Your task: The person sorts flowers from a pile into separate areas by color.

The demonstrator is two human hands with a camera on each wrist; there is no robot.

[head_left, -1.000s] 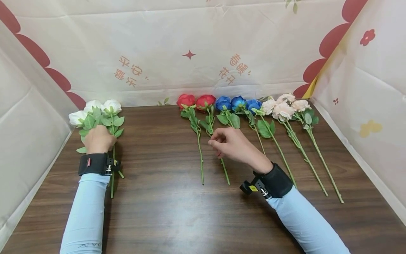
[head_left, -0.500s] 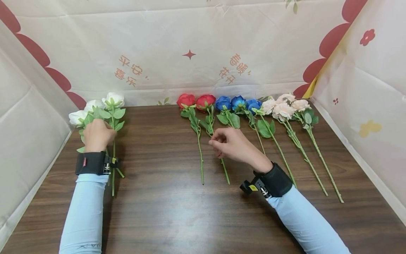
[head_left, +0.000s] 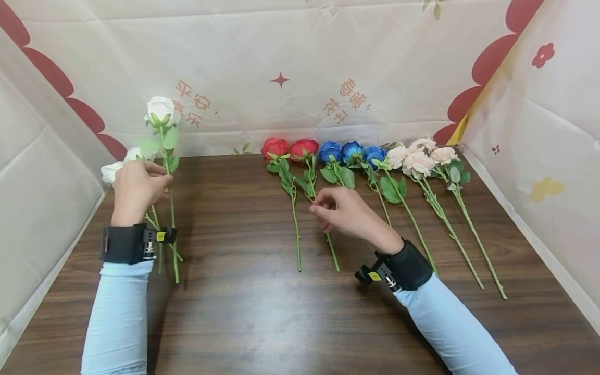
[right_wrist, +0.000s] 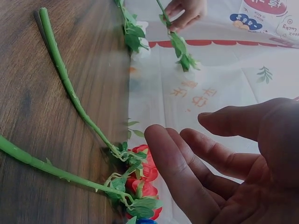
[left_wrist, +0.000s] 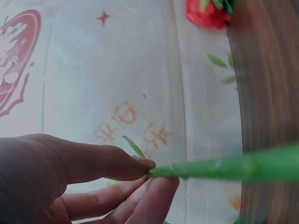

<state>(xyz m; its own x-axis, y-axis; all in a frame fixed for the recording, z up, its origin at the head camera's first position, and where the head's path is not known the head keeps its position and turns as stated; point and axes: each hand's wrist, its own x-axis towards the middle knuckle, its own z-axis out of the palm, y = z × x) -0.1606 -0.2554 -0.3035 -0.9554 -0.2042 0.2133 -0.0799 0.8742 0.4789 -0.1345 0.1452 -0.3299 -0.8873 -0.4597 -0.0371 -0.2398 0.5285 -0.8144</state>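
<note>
My left hand pinches the green stem of a white rose between thumb and fingers, just under its leaves. That flower stands raised, bloom up, against the back cloth. Two more white roses lie behind the hand, partly hidden by it; their stems cross on the table. My right hand hovers over the stem of the right-hand red rose, fingers loosely curved and holding nothing. In the right wrist view a gap shows between the thumb and fingertips.
Left of the right hand lies another red rose. Blue roses and pale pink flowers continue the row rightward, stems toward me. Printed cloth walls the back and sides of the brown wooden table.
My left hand has lifted one white rose up from the others, its bloom rising well above the table's back edge. The right hand has stayed in place.
</note>
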